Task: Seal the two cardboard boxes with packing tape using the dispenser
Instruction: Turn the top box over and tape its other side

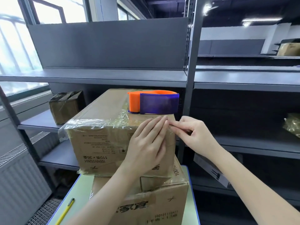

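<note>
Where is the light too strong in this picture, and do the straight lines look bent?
Head view: the upper-left windows are blown out white; glare shines on the clear tape over the top box; the shelf post leans, from wide-angle distortion.

Dispenser blocks box top right; left half bare

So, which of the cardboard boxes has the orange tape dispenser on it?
The upper box of the stack: the tape dispenser sits on its top. The lower box bears only that box, and the small box on the left shelf bears nothing.
</note>
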A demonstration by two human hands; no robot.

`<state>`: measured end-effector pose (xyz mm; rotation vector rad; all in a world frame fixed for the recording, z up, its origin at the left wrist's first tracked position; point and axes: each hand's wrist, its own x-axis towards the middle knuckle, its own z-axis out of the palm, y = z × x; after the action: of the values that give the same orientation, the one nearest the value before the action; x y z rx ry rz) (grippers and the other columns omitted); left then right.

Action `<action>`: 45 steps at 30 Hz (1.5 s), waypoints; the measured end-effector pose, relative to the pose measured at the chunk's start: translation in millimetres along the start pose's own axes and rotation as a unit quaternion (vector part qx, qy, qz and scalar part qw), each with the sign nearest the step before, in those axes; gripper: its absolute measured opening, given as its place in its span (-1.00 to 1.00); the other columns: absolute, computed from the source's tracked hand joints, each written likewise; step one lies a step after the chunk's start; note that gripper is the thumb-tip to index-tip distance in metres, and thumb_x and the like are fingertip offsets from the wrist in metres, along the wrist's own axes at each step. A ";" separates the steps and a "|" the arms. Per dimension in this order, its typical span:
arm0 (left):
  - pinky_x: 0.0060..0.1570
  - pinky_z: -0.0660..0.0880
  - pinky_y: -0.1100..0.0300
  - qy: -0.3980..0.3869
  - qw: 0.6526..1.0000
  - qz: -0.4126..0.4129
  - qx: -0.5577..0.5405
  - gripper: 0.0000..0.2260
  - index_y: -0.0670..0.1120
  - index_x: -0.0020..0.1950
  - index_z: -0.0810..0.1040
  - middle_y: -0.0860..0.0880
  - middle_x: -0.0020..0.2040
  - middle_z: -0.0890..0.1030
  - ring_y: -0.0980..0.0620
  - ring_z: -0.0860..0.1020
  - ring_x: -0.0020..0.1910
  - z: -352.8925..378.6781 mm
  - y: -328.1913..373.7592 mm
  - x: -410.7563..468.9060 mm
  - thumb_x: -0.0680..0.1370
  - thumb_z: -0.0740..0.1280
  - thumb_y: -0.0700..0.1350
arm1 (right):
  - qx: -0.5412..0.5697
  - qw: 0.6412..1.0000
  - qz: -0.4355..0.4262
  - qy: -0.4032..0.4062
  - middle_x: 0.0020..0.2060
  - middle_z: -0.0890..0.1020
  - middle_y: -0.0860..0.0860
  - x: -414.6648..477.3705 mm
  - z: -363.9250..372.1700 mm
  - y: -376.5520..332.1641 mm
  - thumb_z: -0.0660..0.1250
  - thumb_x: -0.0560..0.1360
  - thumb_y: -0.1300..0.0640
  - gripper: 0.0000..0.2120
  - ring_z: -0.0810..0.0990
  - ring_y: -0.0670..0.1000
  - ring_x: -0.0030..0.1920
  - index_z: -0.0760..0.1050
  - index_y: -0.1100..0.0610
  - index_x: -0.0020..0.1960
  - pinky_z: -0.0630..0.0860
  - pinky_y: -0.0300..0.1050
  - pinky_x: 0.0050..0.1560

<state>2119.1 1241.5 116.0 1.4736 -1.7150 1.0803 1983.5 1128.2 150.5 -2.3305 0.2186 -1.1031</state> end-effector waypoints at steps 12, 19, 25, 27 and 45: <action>0.22 0.44 0.18 0.014 0.996 -0.092 -0.005 -0.74 -0.12 0.08 0.67 0.02 0.07 0.66 0.09 0.60 0.11 -30.2 -41.6 1.0 0.58 0.25 -0.04 | -0.024 0.990 -0.060 -0.128 0.22 0.52 -0.10 19.6 15.4 -16.9 0.23 0.53 0.17 -0.67 0.34 -0.34 0.29 0.49 0.16 0.27 0.21 -0.44 0.31; 0.27 0.42 0.09 -0.021 0.993 -0.114 0.000 -0.73 -0.15 0.08 0.66 -0.03 0.07 0.66 0.05 0.60 0.12 -45.5 -47.0 -5.6 0.57 0.25 -0.05 | -0.172 0.977 -0.081 -0.098 -0.05 0.68 -0.03 29.8 19.7 -35.2 0.29 0.39 0.25 -0.73 0.55 -0.03 0.01 0.65 0.16 0.04 0.41 -0.26 0.13; 0.33 0.35 0.09 -0.052 0.975 -0.210 0.044 -0.71 -0.04 0.07 0.67 0.03 0.06 0.65 0.16 0.56 0.13 -96.4 -106.9 -37.2 0.53 0.26 0.05 | -0.242 0.961 -0.095 -0.092 -0.08 0.63 0.03 48.4 65.4 -63.5 0.24 0.46 -0.07 -0.66 0.56 0.09 -0.06 0.62 0.04 0.12 0.44 -0.08 -0.12; 0.30 0.37 0.14 -0.056 0.971 -0.231 0.025 -0.75 0.01 0.04 0.68 0.08 0.04 0.66 0.21 0.55 0.12 -102.4 -119.4 -43.7 0.51 0.29 0.06 | -0.246 0.958 -0.096 -0.115 0.02 0.64 0.03 55.5 82.6 -69.1 0.17 0.48 -0.12 -0.63 0.56 0.11 -0.03 0.60 -0.02 0.15 0.48 0.04 -0.08; -0.32 0.35 0.14 -0.114 0.906 -0.407 0.038 -0.59 -0.05 -0.23 0.47 0.08 -0.33 0.49 0.03 0.48 -0.30 -142.4 -165.1 -81.4 0.47 0.24 0.29 | -0.186 0.968 -0.076 -0.151 0.05 0.65 -0.08 93.9 177.4 -119.8 0.33 0.44 0.24 -0.70 0.46 0.03 0.07 0.62 0.01 0.12 0.38 -0.03 0.14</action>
<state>2288.6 1398.6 142.8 2.1423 -0.9864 0.5297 2168.5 1266.5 186.7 -2.8545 0.1431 -0.8115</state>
